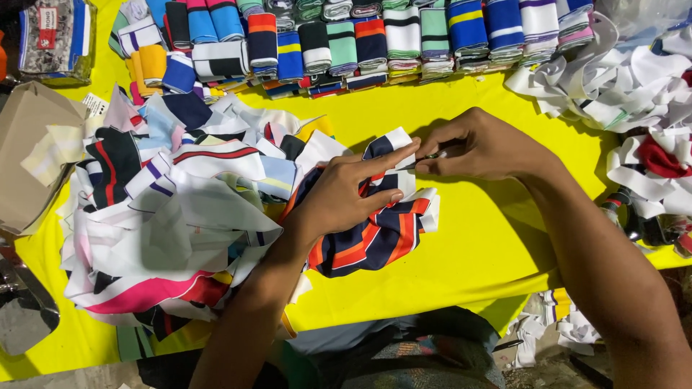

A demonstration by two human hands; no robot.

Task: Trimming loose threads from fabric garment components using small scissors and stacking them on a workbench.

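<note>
On a bright yellow table [461,245], cloth covers most of the surface. Far left, a brown paper bag [25,151] lies at the table edge, with a wrapped packet [54,36] above it. Next, a loose heap [166,209] of striped collar pieces, white, navy, pink and red, spreads over the left half. Along the back edge runs a row of folded striped bands [346,43], stacked side by side. Far right, a tangle of white strips [634,94], some with red.

At centre, a navy collar piece [375,241] with orange and white stripes lies on the yellow cloth, touching the heap's right edge. The left hand [346,194] lies flat on it, fingers spread and pressing down, not closed around anything. Just right, the right hand [479,148] is pinched shut on a small thin tool [425,160], its tip at the piece's upper white edge, beside the left fingertips. What kind of tool cannot be told.
</note>
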